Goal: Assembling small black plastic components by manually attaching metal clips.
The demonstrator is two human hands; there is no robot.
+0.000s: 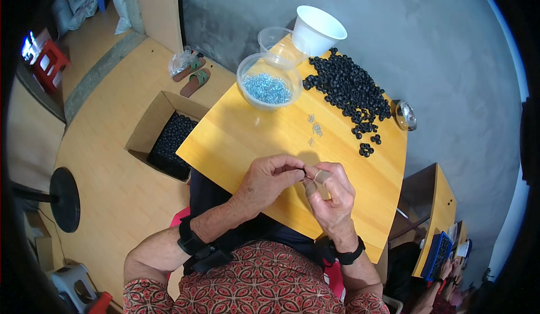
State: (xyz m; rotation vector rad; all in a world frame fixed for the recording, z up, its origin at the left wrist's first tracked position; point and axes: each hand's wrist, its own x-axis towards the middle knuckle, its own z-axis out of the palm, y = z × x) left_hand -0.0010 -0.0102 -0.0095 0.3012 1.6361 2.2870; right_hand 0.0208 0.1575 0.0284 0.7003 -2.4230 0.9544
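Note:
Above the wooden table's near part, my left hand (273, 180) pinches a small black round piece (304, 172) between thumb and fingertips. My right hand (334, 196) meets it there, its fingers closed, with tan tape wrapped round some of them; whatever lies in its fingertips is too small to make out. Farther up the table, a few tiny silvery pieces (317, 129) lie loose. Beyond them a clear plastic bowl (246, 92) holds many small bluish, shiny pieces. A large pile of black round pieces (347, 83) spreads along the far right, with several strays nearer me.
A white tub (319, 30) and another clear bowl (274, 33) stand at the table's far corner. A shiny metal bowl (406, 115) sits by the right edge. On the floor at left is a cardboard box (145, 124) of black pieces. Another person's hands (447, 270) work at lower right.

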